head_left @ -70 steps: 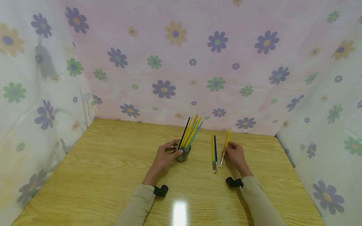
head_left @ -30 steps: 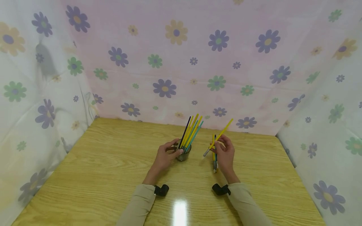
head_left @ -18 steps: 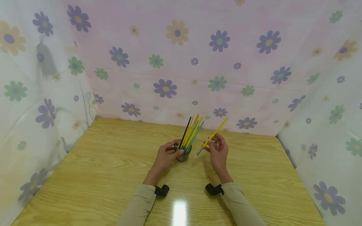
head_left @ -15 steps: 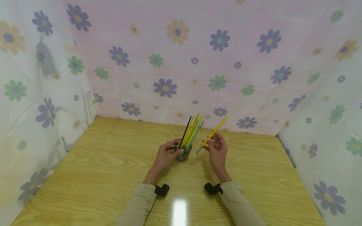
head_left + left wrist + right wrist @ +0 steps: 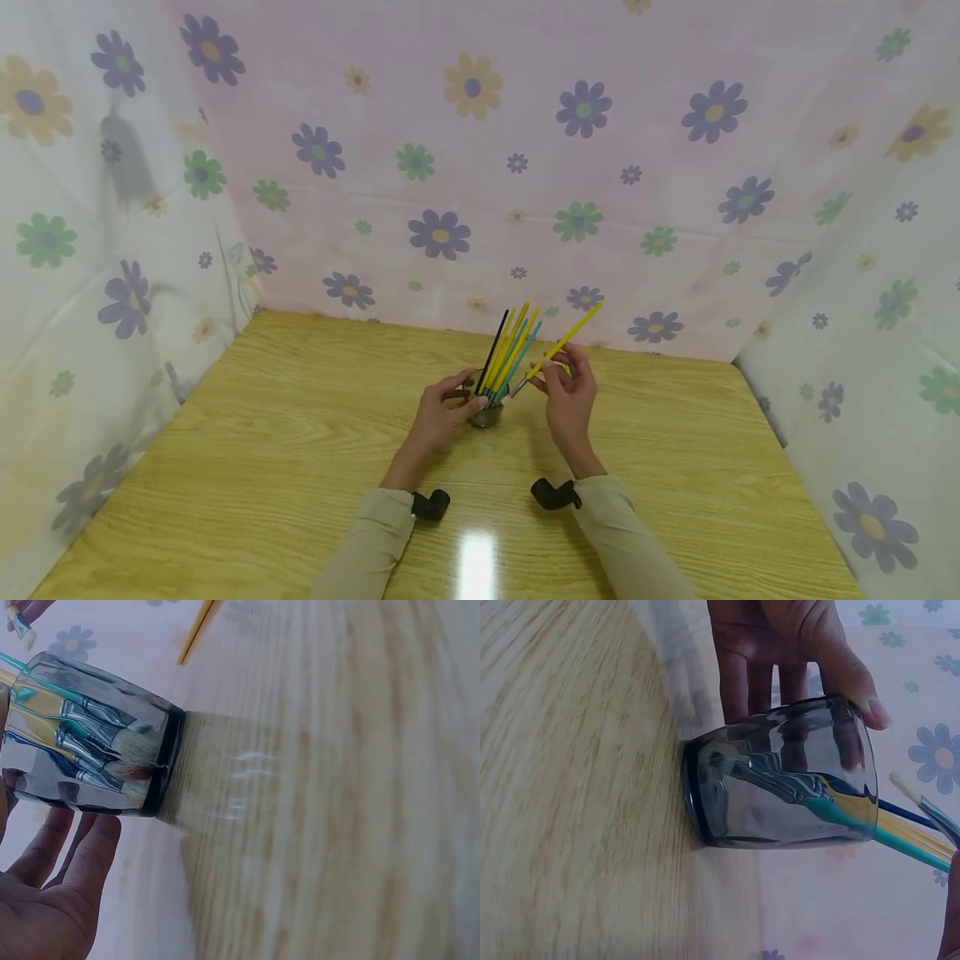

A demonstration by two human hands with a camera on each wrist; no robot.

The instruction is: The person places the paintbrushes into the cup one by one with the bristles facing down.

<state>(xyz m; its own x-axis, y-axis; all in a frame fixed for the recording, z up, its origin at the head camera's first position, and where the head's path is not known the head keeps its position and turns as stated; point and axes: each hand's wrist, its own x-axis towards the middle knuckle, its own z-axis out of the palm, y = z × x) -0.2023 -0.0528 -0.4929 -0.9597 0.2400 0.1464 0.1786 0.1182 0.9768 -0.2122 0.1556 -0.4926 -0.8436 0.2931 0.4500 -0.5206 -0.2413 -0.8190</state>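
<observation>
A clear glass stands on the wooden table with several paintbrushes in it, yellow, teal and dark, handles up. My left hand grips the glass; its fingers wrap the wall and the thumb lies at the rim. My right hand pinches a yellow brush that slants with its bristles down. Its pale tip hovers just outside the rim of the glass. In the left wrist view the bristles sit against the bottom of the glass.
Flowered cloth walls close the table in at the back and both sides. Another yellow brush handle lies on the table beyond the glass. A black wrist camera sits on each sleeve.
My right hand picked a yellow brush up off the table on the right and carried it left, tip down, to the glass rim. The left hand has stayed on the glass.
</observation>
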